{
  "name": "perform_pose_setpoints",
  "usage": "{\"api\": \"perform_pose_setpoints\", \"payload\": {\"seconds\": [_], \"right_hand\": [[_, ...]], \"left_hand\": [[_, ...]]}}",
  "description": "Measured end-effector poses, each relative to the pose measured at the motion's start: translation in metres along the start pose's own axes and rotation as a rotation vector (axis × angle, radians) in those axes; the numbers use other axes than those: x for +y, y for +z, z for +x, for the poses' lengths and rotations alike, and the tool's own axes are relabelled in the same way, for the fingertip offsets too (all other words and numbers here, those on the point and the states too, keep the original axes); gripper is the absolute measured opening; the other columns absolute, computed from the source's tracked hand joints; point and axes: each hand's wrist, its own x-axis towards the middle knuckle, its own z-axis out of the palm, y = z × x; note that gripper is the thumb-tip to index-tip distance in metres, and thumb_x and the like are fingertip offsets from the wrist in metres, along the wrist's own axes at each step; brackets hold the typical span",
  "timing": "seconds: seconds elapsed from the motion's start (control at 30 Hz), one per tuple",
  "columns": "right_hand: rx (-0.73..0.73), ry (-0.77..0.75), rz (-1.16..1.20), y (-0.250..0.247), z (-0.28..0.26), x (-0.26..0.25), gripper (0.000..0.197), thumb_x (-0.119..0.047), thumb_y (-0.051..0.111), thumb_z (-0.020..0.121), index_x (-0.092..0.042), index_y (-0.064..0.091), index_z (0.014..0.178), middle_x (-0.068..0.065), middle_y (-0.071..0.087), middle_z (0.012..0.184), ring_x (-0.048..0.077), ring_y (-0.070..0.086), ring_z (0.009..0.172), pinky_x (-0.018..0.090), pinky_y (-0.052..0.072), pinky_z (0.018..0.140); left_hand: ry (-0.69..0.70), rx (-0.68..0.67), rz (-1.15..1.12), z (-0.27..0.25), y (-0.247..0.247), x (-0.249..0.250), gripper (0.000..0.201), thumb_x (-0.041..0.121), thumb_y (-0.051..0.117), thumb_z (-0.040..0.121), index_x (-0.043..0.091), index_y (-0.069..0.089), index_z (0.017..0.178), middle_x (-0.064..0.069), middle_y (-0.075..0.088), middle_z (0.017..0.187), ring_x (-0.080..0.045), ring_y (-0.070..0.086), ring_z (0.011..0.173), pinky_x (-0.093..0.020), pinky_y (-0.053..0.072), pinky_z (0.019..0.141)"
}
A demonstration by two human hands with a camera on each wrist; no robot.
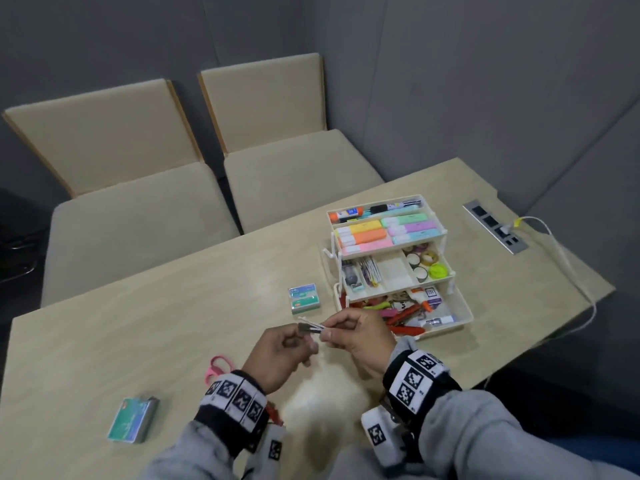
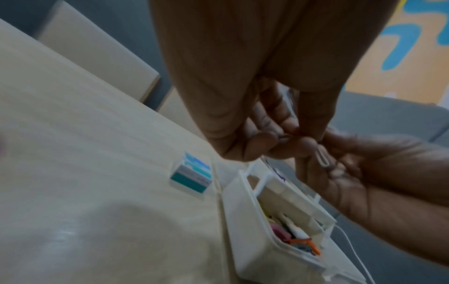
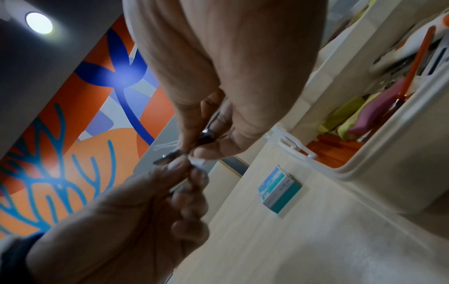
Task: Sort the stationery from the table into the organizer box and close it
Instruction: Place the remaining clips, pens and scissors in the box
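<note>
Both hands meet above the table in front of the organizer box. Between them is a small bunch of clips: a grey metal clip and white paper clips. My left hand pinches the bunch from the left with curled fingers. My right hand pinches its other end between thumb and fingers. The white box stands open in three stepped tiers, with highlighters on top, tape rolls in the middle and mixed tools in the bottom tray. How many clips are in the bunch is unclear.
A teal staple box lies just left of the organizer, and a second staple box lies at the near left. Pink scissors lie by my left wrist. A socket strip with a white cable sits at the far right.
</note>
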Motion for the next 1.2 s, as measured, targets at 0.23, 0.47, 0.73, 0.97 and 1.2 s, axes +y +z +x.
{"api": "perform_pose_setpoints", "payload": {"seconds": [0.23,0.47,0.73,0.97,1.2], "right_hand": [[0.000,-0.018,0.009,-0.040,0.006,-0.009,0.011,0.007,0.075,0.078,0.007,0.068,0.087,0.020,0.071,0.071,0.022,0.065,0.062,0.028,0.047,0.053],[0.045,0.007,-0.003,-0.073,0.019,-0.016,0.014,0.009,0.078,0.074,0.005,0.071,0.085,0.021,0.073,0.078,0.027,0.070,0.065,0.032,0.060,0.062],[0.432,-0.176,-0.401,-0.119,0.060,-0.023,0.010,-0.018,0.080,0.077,-0.025,0.075,0.072,-0.009,0.073,0.071,0.005,0.068,0.067,0.025,0.057,0.065],[0.516,-0.521,-0.705,-0.104,0.091,-0.017,0.015,0.001,0.076,0.071,-0.013,0.070,0.068,0.003,0.069,0.073,0.018,0.060,0.062,0.027,0.048,0.057],[0.418,-0.404,-0.946,-0.088,0.103,-0.011,0.014,-0.011,0.064,0.083,-0.013,0.056,0.072,0.005,0.058,0.087,0.028,0.056,0.072,0.032,0.045,0.056]], "left_hand": [[-0.004,0.103,-0.088,0.032,0.054,0.017,0.003,0.006,0.072,0.082,0.003,0.074,0.081,-0.006,0.069,0.063,-0.014,0.057,0.054,-0.022,0.042,0.051],[0.042,0.123,0.084,0.057,0.072,0.018,0.013,0.016,0.082,0.073,0.017,0.076,0.083,0.001,0.069,0.066,-0.012,0.059,0.058,-0.026,0.049,0.060],[-0.099,0.329,0.219,0.034,0.043,-0.019,0.012,0.015,0.072,0.082,0.027,0.070,0.080,0.006,0.058,0.054,-0.010,0.056,0.054,-0.031,0.049,0.064],[-0.301,0.430,0.221,-0.034,0.016,-0.064,0.016,0.008,0.068,0.082,0.024,0.072,0.081,-0.003,0.065,0.058,-0.015,0.061,0.054,-0.034,0.054,0.067],[-0.320,0.535,0.210,-0.064,0.008,-0.072,0.030,-0.007,0.062,0.082,0.019,0.074,0.072,-0.003,0.065,0.051,-0.011,0.057,0.045,-0.015,0.044,0.048]]}}
